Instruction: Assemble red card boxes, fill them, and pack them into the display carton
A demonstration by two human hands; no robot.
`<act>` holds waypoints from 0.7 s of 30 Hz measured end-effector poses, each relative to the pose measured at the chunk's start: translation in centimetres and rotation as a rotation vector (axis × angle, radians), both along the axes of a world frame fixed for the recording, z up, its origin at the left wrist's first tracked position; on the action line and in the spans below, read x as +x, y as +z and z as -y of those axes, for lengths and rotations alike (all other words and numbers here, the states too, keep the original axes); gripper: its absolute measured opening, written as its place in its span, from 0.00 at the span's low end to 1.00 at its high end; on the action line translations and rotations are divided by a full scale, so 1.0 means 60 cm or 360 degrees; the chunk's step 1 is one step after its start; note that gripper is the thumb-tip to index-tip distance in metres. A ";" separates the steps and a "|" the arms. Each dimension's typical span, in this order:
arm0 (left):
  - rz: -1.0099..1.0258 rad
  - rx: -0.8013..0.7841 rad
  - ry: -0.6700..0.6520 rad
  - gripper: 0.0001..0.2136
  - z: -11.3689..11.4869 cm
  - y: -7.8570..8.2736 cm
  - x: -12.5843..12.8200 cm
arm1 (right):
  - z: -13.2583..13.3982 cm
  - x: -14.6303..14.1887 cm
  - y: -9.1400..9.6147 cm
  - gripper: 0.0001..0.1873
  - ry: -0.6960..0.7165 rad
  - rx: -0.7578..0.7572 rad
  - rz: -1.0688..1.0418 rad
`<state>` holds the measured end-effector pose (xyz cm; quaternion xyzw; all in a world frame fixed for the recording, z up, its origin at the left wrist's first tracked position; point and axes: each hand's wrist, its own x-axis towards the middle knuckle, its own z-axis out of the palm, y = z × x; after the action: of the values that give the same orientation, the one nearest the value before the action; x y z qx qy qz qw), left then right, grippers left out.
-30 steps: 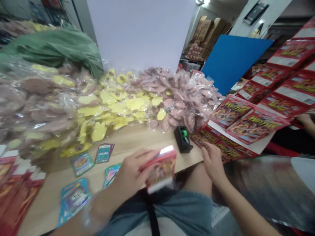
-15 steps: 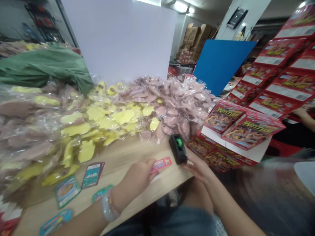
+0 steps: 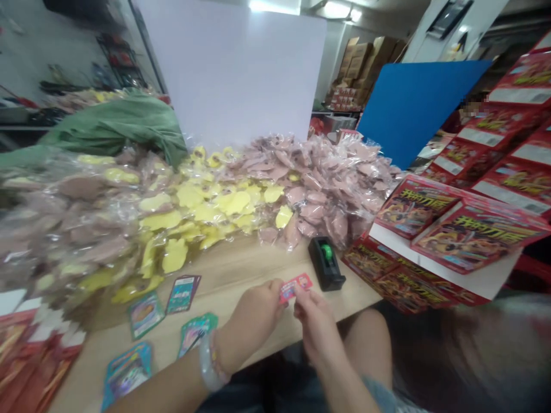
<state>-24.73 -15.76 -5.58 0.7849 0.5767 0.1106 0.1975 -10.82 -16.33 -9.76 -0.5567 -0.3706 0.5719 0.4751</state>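
- Left hand [image 3: 253, 310] and right hand [image 3: 314, 327] pinch a small pink card [image 3: 295, 288] at its edges, leaving its face uncovered.
- The card is held above a wooden table [image 3: 241, 275], near a black tape dispenser [image 3: 326, 263].

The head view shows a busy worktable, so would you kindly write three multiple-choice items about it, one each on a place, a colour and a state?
1. Where is the black tape dispenser with a green core?
A. On the light wooden table
B. Held in a hand
C. Under the table

2. What colour is the flat rectangular board right of the tall white panel?
A. Green
B. Blue
C. Yellow

3. What state is the small red card in?
A. Lying untouched on the table
B. Pinched between the left hand and right hand
C. Taped to the dispenser

1 A: it stands on the tabletop.
2 B: the board shows solid blue.
3 B: fingers of both hands meet on it.
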 end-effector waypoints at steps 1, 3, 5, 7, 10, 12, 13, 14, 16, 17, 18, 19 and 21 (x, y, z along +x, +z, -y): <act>-0.0003 -0.0002 0.0019 0.08 0.007 0.000 0.002 | 0.003 -0.016 -0.007 0.21 -0.0065 -0.0020 0.0033; 0.0006 0.0000 0.0030 0.08 0.022 0.006 0.004 | 0.014 -0.020 -0.028 0.21 -0.0122 -0.0055 0.0187; 0.0032 0.0012 0.0029 0.09 0.034 0.022 0.004 | 0.021 0.004 -0.045 0.21 -0.0078 0.0022 0.0345; 0.0184 0.0064 -0.0015 0.12 0.041 0.041 0.000 | 0.011 0.037 -0.050 0.26 0.0054 0.0266 0.0533; 0.0560 0.0270 0.0066 0.21 0.056 0.051 -0.033 | -0.044 0.058 -0.038 0.24 0.0381 0.0486 0.0928; 0.0563 0.0359 0.0370 0.27 0.090 0.033 -0.083 | -0.093 0.043 -0.032 0.21 0.0576 0.0455 0.1278; 0.0485 0.0353 0.0546 0.28 0.117 0.017 -0.114 | -0.115 0.029 -0.032 0.22 0.0654 0.0441 0.1450; 0.0378 0.0297 0.0702 0.27 0.148 -0.004 -0.147 | -0.131 0.011 -0.035 0.23 0.0709 0.0429 0.1595; 0.0301 0.0200 0.0867 0.22 0.218 -0.049 -0.212 | -0.138 -0.036 -0.045 0.23 0.0753 0.0526 0.1857; 0.0284 0.0176 0.0931 0.22 0.250 -0.071 -0.240 | -0.125 -0.064 -0.052 0.23 0.0766 0.0662 0.1954; 0.0287 0.0159 0.0961 0.21 0.278 -0.089 -0.263 | -0.102 -0.095 -0.061 0.22 0.0849 0.0855 0.2004; 0.0298 0.0146 0.0973 0.21 0.299 -0.102 -0.280 | -0.072 -0.127 -0.070 0.21 0.1020 0.1100 0.2032; 0.0353 0.0136 0.0936 0.20 0.321 -0.116 -0.300 | -0.001 -0.188 -0.092 0.21 0.1575 0.1538 0.1916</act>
<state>-42.74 -35.02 -12.52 0.5753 0.7488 0.2720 0.1854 -22.13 -16.30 -15.29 -0.2792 -0.9506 0.1062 0.0840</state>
